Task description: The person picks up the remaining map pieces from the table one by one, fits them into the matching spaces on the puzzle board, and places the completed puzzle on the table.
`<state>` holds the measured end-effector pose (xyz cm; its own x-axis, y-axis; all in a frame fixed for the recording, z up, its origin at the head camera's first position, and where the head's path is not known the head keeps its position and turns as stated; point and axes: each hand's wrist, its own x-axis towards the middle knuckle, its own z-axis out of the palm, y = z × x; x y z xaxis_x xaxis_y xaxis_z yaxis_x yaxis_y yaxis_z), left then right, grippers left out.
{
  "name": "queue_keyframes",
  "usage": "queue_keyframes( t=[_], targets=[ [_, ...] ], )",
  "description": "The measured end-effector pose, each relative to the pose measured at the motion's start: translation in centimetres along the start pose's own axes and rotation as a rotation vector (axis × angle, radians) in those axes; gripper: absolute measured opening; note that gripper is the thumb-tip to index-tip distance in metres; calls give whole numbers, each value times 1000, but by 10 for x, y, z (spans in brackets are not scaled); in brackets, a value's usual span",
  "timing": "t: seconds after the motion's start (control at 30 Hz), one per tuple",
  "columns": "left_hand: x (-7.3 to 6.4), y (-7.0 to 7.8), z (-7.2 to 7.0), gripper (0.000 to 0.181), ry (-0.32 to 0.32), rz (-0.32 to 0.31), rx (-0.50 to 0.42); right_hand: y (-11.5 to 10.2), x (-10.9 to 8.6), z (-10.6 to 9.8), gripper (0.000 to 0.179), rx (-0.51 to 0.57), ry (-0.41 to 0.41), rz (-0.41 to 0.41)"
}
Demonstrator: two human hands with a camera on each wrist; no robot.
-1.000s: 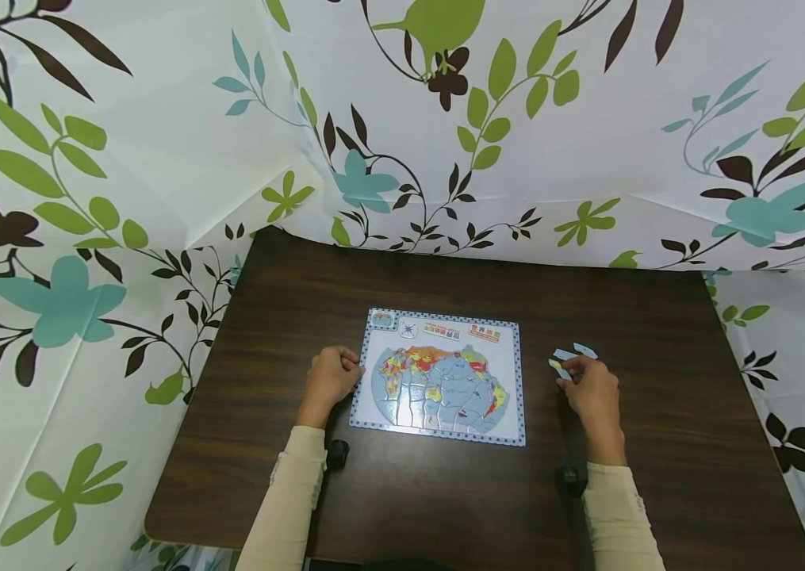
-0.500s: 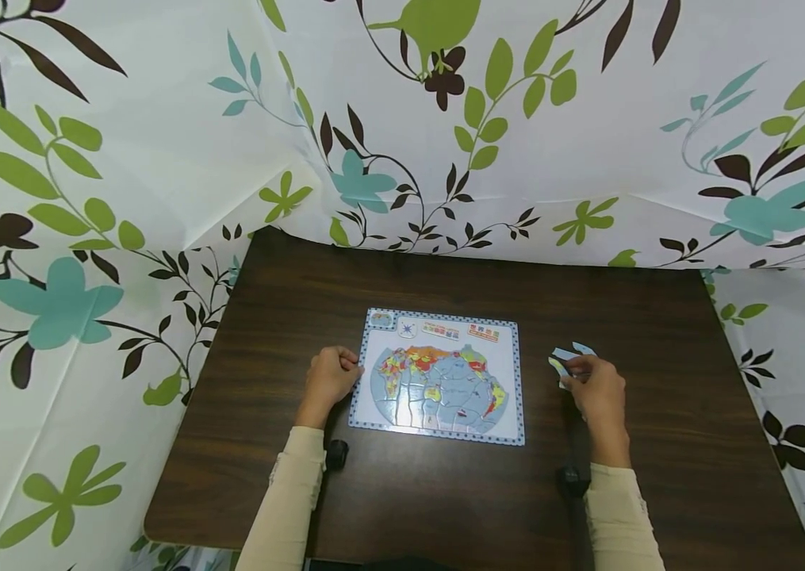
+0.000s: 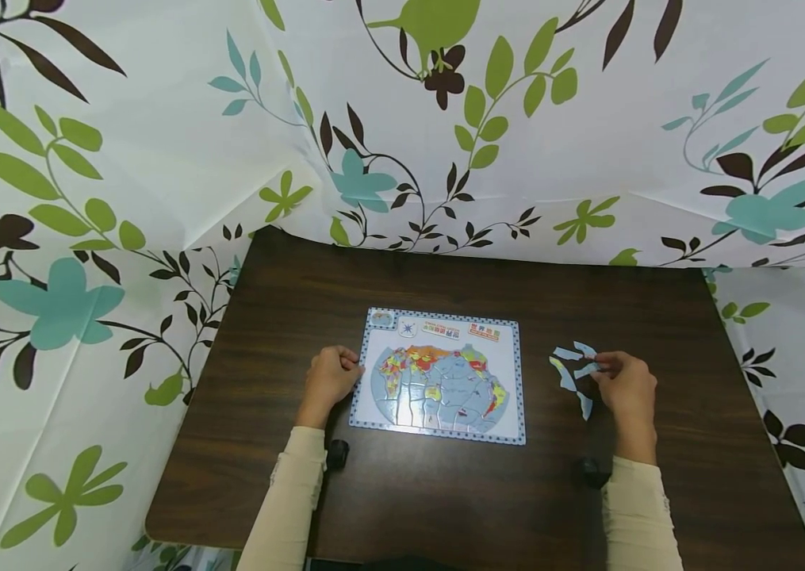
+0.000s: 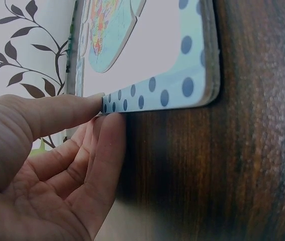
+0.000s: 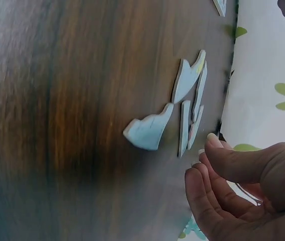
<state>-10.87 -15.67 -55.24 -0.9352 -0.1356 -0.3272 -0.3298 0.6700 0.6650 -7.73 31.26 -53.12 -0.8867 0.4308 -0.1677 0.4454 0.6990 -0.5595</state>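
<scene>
A world-map jigsaw puzzle board (image 3: 362, 404) with a dotted blue border lies flat on the table. At its left edge, my left hand (image 3: 331, 378) pinches the border between thumb and finger; the left wrist view shows the thumb (image 4: 67, 113) at the edge near a corner. Several loose pale-blue puzzle pieces (image 3: 562, 374) lie spread to the right of the board. My right hand (image 3: 626, 390) is just right of them, its fingertips by one piece (image 3: 585, 370). In the right wrist view its fingers (image 5: 197, 191) are loosely bent and hold nothing, apart from the nearest piece (image 5: 184, 128).
The dark wooden table (image 3: 488, 507) bears the board and the loose pieces. A white cloth (image 3: 402, 119) with printed leaves and flowers hangs behind the table and along its sides. Black wrist devices (image 3: 336, 454) sit by both sleeves.
My right hand has moved to the right, off the loose pieces, which now lie spread out, with two more showing below the others. The left hand and the board have stayed put.
</scene>
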Motion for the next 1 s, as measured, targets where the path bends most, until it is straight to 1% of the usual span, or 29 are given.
queue_keyframes(
  t=[0.1, 0.2, 0.27, 0.4, 0.5, 0.6, 0.77, 1.0],
  targets=[
    [0, 0, 0, 17, 7, 15, 0, 4, 0, -2, 30, -4, -5, 5],
    [0, -1, -1, 16, 12, 22, -2, 7, -2, -3, 32, -20, -43, 7],
    [0, -1, 0, 16, 10, 20, -1, 9, -4, -4, 35, -38, -87, 11],
    [1, -1, 0, 16, 7, 16, 2, 11, -9, -6, 40, -88, -201, -4],
    [2, -1, 1, 16, 5, 12, 3, 13, -12, -6, 39, -109, -252, -33],
    [2, -1, 1, 16, 9, 9, 3, 13, -14, -6, 34, -109, -253, -46],
    [2, -1, 0, 16, 14, 8, 6, 12, -18, -6, 28, -115, -245, -42],
    [2, -1, 1, 17, 7, 2, 7, 9, -18, -6, 22, -133, -273, -30]
  ],
)
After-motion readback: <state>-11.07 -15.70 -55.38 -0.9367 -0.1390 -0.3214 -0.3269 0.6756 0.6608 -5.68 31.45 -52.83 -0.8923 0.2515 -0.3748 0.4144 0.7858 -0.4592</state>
